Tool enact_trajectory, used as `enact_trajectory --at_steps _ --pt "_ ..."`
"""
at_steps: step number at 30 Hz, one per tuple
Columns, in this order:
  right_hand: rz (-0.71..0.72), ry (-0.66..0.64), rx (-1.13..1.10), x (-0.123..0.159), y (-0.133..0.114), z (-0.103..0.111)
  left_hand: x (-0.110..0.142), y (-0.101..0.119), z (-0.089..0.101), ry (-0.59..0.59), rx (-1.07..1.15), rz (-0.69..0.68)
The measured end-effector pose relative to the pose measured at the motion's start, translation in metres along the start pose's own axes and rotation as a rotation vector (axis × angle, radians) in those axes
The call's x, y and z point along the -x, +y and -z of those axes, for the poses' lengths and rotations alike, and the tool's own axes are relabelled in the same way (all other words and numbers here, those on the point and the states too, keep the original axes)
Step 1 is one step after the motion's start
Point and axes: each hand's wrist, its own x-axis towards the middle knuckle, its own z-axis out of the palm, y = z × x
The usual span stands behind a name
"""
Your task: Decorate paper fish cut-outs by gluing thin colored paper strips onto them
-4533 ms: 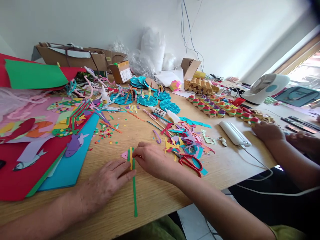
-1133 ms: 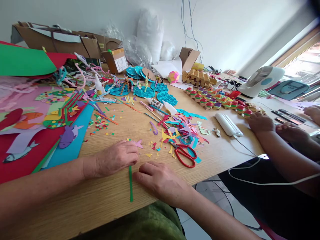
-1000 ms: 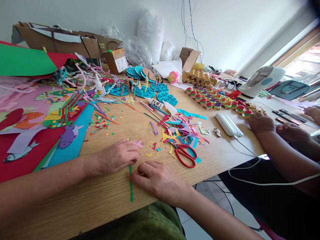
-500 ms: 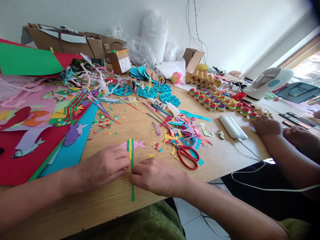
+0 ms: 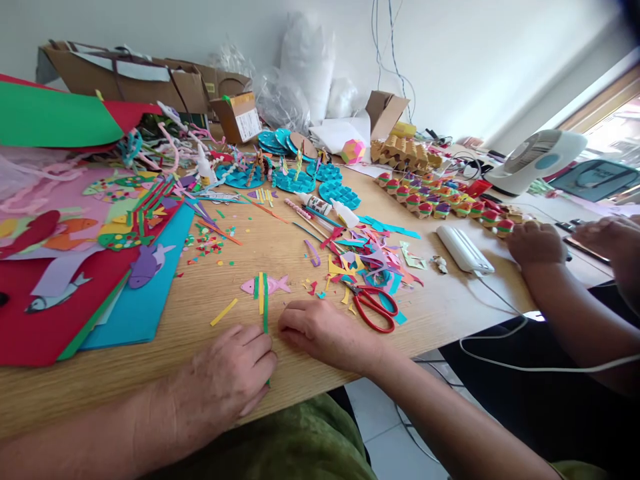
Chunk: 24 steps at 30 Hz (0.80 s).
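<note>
A pink paper fish (image 5: 279, 285) lies flat on the table before me, with green and yellow paper strips across its body. One long green paper strip (image 5: 265, 310) runs from the fish toward me. My left hand (image 5: 233, 367) is closed over the lower part of that strip, whose end peeks out below the fingers. Just right of the strip, my right hand (image 5: 327, 337) rests on the table with curled fingers; whatever is in them, if anything, is hidden. A short yellow strip (image 5: 223, 312) lies left of the fish. Red-handled scissors (image 5: 375, 309) lie beyond my right hand.
Colourful paper scraps (image 5: 380, 260) are heaped behind the scissors. Glue bottles (image 5: 345, 215) and blue egg-carton pieces (image 5: 295, 181) stand farther back. Coloured sheets (image 5: 145, 313) cover the left side. A white power bank (image 5: 465, 250) with a cable lies near another person's hand (image 5: 537, 245).
My left hand has moved back toward me onto the green strip's lower part, uncovering the fish's head and the short yellow strip. My right hand has shifted right, off the green strip.
</note>
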Motion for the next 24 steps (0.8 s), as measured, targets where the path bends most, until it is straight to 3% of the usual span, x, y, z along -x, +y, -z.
enact_trajectory --at_steps 5,13,19,24 --pt "-0.015 0.081 -0.074 0.005 0.001 -0.010 0.001 -0.004 0.003 0.088 0.002 -0.073" --pt "-0.017 0.264 -0.249 -0.002 -0.007 -0.031 -0.008 -0.013 0.015 0.179 0.236 0.017" --pt "-0.080 0.264 -0.213 -0.004 -0.009 -0.033 -0.009 -0.019 0.013 0.203 0.315 -0.002" --pt "-0.108 0.249 -0.317 -0.003 -0.012 -0.033 -0.012 -0.021 0.016 0.211 0.401 0.077"
